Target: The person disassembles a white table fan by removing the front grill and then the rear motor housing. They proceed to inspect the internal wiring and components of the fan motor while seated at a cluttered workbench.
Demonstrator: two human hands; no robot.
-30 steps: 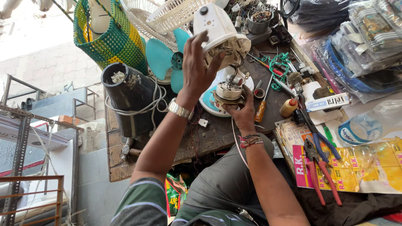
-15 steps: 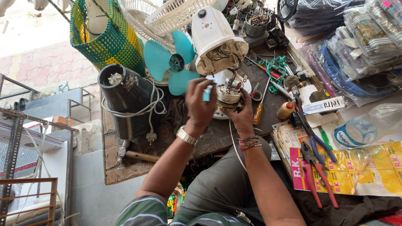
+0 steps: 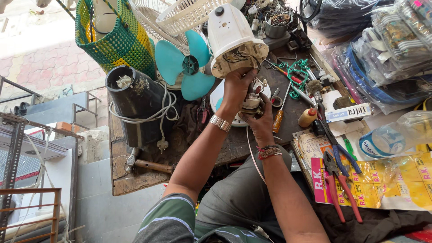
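Note:
A small fan motor (image 3: pixel 251 104) with bare windings and wires is held above a white round base (image 3: pixel 216 100) on the worn wooden bench (image 3: pixel 135 177). My left hand (image 3: pixel 236 89), with a metal watch on the wrist, grips the motor from above. My right hand (image 3: pixel 262 125), with thread bands on the wrist, holds it from below. Just behind the hands the white motor housing (image 3: pixel 230 38) stands with its open end and loose wires facing down towards them.
A teal fan blade (image 3: pixel 184 67), a black cylinder wrapped in white cord (image 3: pixel 135 103) and a green-yellow woven basket (image 3: pixel 114 38) crowd the left. A hammer (image 3: pixel 146 165) lies near the front edge. A screwdriver (image 3: pixel 279 119), a small bottle (image 3: pixel 307 117) and red-handled pliers (image 3: pixel 342 191) lie on the right.
My left hand let go of the white housing, which it held a second ago, and came down onto the motor. My right hand stayed on the motor.

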